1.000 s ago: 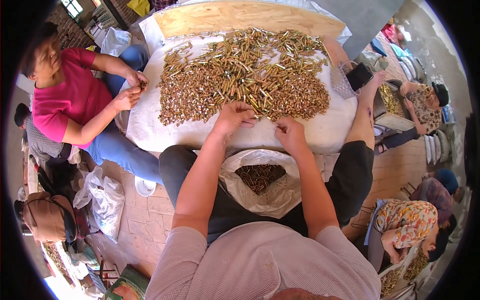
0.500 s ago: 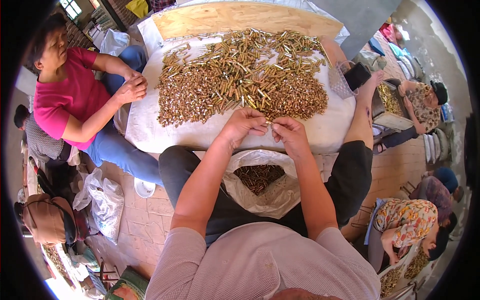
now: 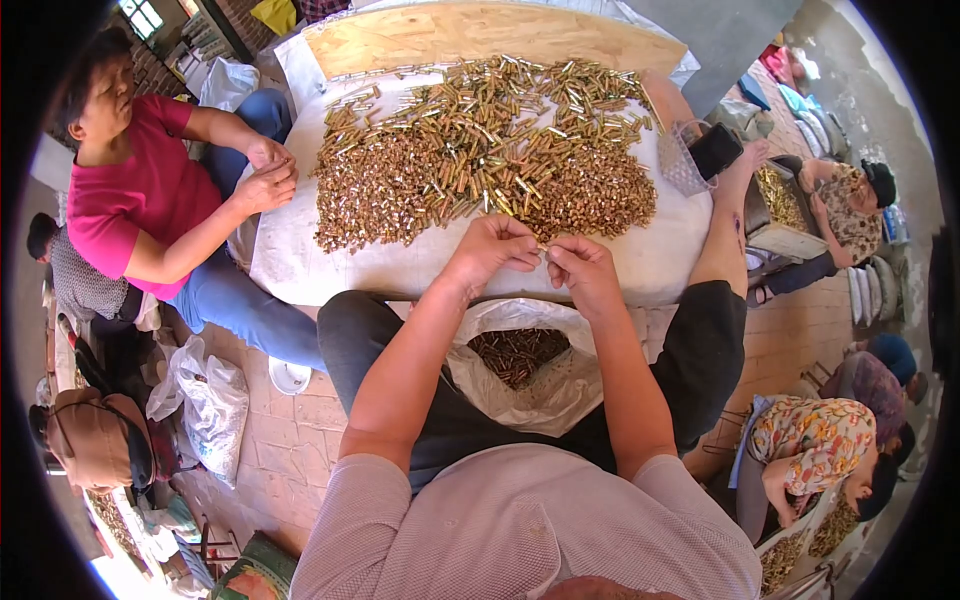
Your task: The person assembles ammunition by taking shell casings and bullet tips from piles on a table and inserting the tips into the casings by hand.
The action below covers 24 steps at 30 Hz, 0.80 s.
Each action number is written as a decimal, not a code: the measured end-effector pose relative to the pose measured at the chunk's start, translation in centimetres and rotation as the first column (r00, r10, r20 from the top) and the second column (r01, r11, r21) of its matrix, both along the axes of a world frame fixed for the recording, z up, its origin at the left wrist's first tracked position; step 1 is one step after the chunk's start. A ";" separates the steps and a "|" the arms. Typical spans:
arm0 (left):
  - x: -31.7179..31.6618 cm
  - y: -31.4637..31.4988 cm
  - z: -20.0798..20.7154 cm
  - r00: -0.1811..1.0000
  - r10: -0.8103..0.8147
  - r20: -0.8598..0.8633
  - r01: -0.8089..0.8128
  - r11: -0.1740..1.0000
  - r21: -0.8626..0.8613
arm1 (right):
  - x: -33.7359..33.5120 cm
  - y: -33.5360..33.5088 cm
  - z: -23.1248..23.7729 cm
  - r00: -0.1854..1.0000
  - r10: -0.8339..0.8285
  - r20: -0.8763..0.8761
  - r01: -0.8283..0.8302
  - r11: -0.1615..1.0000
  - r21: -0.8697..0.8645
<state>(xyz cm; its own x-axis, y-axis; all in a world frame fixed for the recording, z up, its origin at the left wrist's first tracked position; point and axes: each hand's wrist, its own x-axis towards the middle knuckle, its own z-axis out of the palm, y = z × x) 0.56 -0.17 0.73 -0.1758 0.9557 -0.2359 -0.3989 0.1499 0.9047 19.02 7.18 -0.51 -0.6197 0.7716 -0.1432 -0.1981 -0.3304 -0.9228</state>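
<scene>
the open white sack (image 3: 540,405) sits between the person's knees, with the cloth-covered table (image 3: 350,280) just beyond it. above the sack's far rim, the left hand (image 3: 492,246) and right hand (image 3: 583,268) nearly meet. the fingers of both are drawn into narrow pinches, and a small gold-coloured piece (image 3: 542,244) shows between the fingertips, apparently held from both sides; its exact shape is too small to tell.

judging by how things lie, the work is well short of done. beyond the sack, to its left and right, spread a heap of short coppery metal pieces (image 3: 370,195) and another heap of short pieces (image 3: 605,190), with loose brass-coloured tubes (image 3: 490,115) farther past it. inside the sack lie many slender, dark coppery pieces (image 3: 515,356), perhaps finished ones; how deep they go cannot be told. the piece in hand is not yet in there.

compared with a second ago, when the hands stood apart, the fingertips have come together over the piece. the pink-shirted co-worker (image 3: 145,190), left of the sack, now sits with the head turned more forward.
</scene>
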 end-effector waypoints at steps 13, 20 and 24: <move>2.0 -0.1 -0.7 0.980 -0.016 0.197 0.014 1.000 0.012 | 1.0 0.1 -0.1 0.981 0.061 -0.185 -0.103 0.967 -0.231; 3.1 -0.4 -0.8 0.954 0.007 0.299 -0.017 0.999 0.030 | 1.6 0.9 -1.7 0.958 0.089 -0.271 -0.150 0.966 -0.211; 1.8 -0.1 0.0 0.998 -0.066 -0.003 0.066 0.997 -0.045 | 1.7 0.8 -0.8 0.986 0.047 -0.157 -0.082 0.972 -0.222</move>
